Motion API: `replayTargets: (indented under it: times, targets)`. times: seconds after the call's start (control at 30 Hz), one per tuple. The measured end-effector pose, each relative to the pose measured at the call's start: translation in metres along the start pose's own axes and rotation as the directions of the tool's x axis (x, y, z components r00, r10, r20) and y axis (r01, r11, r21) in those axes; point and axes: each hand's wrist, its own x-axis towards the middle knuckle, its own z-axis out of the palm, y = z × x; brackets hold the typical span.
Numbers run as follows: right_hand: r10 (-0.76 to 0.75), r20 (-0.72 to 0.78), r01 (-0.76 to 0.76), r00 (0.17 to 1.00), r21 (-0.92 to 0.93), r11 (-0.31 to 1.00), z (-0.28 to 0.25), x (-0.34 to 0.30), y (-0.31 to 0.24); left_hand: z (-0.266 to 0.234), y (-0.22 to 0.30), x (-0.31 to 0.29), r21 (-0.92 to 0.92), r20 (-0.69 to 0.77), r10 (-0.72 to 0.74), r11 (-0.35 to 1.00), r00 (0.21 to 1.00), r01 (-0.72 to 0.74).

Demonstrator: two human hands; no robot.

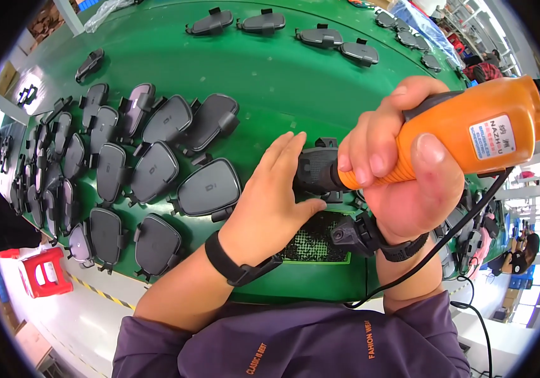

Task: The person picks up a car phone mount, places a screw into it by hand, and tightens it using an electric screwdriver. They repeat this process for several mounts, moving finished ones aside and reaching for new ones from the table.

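My right hand (402, 151) is wrapped round an orange electric screwdriver (471, 132), which lies tilted with its black nose pointing down to the left. The nose meets a black phone holder (311, 165) on the green table, though the tip itself is hidden. My left hand (276, 189) steadies that holder from its left side, fingers stretched along it and thumb at the near edge. A green-edged mat with black bits on it (320, 239) lies just below the holder, partly covered by my left hand.
Many dark phone holders (154, 173) crowd the left of the green table (270, 82). Several more stand along the far side (320, 36). A black cable (437, 252) runs from the screwdriver across my right forearm. A red stool (44, 272) stands lower left; another person (522, 252) sits far right.
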Motion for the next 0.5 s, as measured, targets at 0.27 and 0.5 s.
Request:
replayTargets:
  times: [0.27, 0.5]
  targets:
    - [0.117, -0.062, -0.109, 0.991, 0.12, 0.987, 0.014, -0.003, 0.012, -0.004, -0.011, 0.002, -0.082, 0.137, -0.093, 0.991, 0.986, 0.105]
    - [0.106, -0.001, -0.106, 0.994, -0.025, 0.994, 0.014, -0.003, 0.027, -0.002, -0.01, 0.003, -0.098, 0.106, -0.095, 0.99, 0.99, 0.106]
